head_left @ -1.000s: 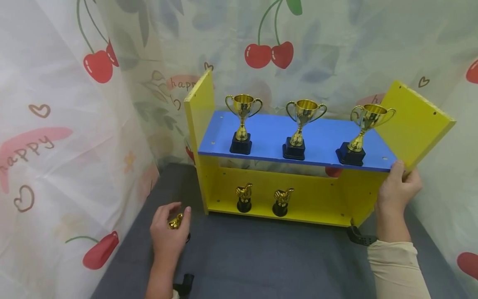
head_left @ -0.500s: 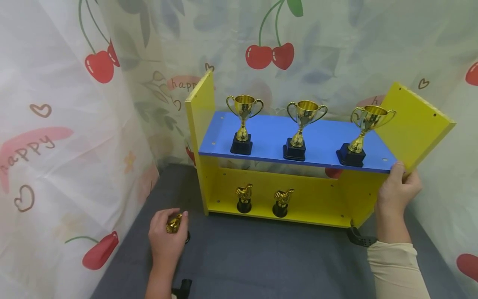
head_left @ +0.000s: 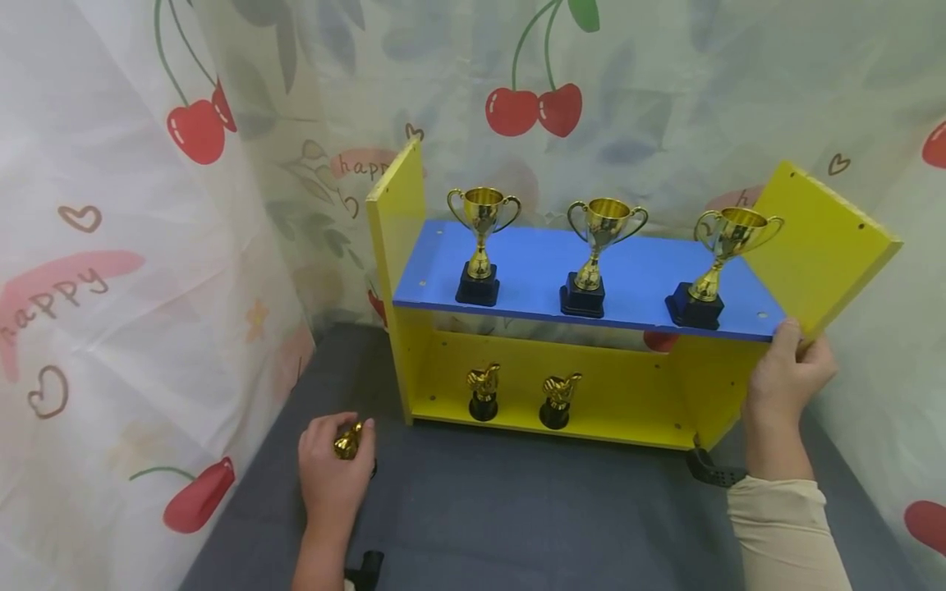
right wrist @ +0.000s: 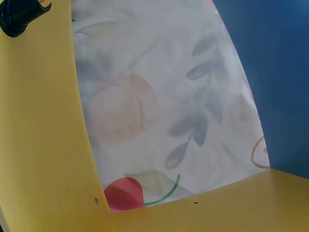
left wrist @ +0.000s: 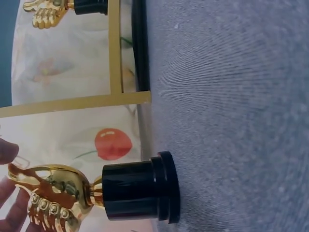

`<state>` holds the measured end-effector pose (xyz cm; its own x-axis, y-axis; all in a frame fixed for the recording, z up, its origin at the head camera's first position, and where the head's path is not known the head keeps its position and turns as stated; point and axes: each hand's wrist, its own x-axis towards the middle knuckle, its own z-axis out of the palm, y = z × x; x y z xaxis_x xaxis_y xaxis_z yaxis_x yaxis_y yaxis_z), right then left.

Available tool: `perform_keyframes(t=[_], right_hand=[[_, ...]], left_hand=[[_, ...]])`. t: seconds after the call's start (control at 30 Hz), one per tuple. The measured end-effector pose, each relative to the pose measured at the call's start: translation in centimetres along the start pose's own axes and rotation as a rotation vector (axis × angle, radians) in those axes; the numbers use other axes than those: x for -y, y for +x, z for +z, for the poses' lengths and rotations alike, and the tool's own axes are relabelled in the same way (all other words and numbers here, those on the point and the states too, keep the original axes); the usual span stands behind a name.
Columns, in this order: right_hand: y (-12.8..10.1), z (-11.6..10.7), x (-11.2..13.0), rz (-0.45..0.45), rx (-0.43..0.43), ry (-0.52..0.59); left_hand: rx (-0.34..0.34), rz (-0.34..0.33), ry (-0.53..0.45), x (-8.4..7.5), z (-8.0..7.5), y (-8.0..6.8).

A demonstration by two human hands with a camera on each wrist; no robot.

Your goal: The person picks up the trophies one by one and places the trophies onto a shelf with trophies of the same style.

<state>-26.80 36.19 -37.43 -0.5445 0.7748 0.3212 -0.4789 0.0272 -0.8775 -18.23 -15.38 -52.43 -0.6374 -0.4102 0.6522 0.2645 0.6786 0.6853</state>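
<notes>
My left hand (head_left: 336,464) has its fingers and thumb curled round the gold top of a thumbs-up trophy (left wrist: 58,193). That trophy's black base stands upright at the grey tabletop, left of a yellow-and-blue shelf unit (head_left: 591,324). In the left wrist view, fingertips (left wrist: 14,212) lie behind the gold fist. My right hand (head_left: 787,373) grips the front edge where the blue board meets the right yellow side panel. Two more thumbs-up trophies, a left one (head_left: 484,394) and a middle one (head_left: 557,400), stand on the lower yellow board.
On the blue upper board stand three gold cup trophies: a left one (head_left: 479,246), a middle one (head_left: 594,254) and a right one (head_left: 713,267). A cherry-patterned cloth (head_left: 636,66) hangs behind and at the left. Grey cloth (head_left: 532,517) covers the table before the unit.
The left hand has drawn slightly nearer the body, and its fingers are closer round the gold trophy top. The right hand and the shelf unit stay put.
</notes>
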Motion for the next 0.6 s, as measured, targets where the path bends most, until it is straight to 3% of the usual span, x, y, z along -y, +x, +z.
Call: perform_keyframes(t=[0.33,0.6], right_hand=[[-0.22,0.07,0.27,0.022,-0.005,-0.006],[0.00,0.07,0.06,0.008,0.004,-0.001]], left_hand=[[0.017,-0.038,0.022,0.32,0.14,-0.36],[0.014,-0.016,0.021,0.49,0.23,-0.58]])
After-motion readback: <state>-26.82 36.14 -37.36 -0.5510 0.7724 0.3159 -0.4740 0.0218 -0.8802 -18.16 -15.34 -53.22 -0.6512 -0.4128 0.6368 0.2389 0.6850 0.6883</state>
